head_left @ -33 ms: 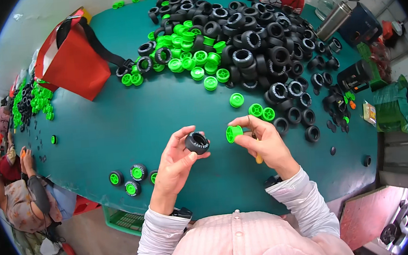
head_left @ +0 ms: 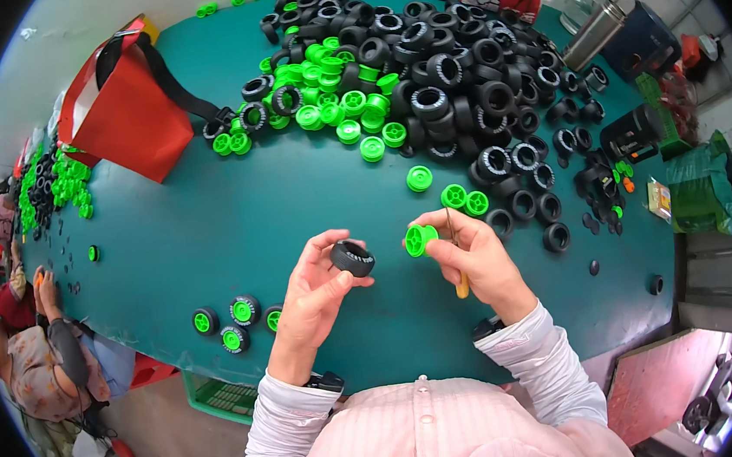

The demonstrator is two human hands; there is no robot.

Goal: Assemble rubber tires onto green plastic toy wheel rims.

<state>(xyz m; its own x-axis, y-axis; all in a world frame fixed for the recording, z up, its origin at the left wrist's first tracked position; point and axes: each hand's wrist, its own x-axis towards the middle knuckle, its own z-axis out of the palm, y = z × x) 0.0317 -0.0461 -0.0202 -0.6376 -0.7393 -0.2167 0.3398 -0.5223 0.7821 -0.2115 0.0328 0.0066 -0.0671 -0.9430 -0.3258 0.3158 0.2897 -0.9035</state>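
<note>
A black toy tyre (head_left: 352, 260) sits in my left hand (head_left: 315, 289), held between thumb and fingers with its opening tipped upward. My right hand (head_left: 482, 262) pinches a bright green wheel rim (head_left: 420, 240) by its edge, spokes facing left. The same hand also keeps a thin tool with a yellow handle (head_left: 462, 286) tucked against the fingers. Tyre and rim are apart, a short gap between them above the table. Left of my left hand lie several green rims fitted with tyres (head_left: 243, 310), one partly behind that hand.
A heap of black tyres (head_left: 494, 95) and green rims (head_left: 319, 85) covers the far side of the green table (head_left: 210, 242). A red bag (head_left: 126, 119) stands at far left, a steel flask (head_left: 595, 34) at far right. Another person (head_left: 47, 361) works at the left edge.
The tyre in my left hand has tilted slightly, so less of its hole shows. My right hand still holds the rim and tool. The whole view has shifted a little.
</note>
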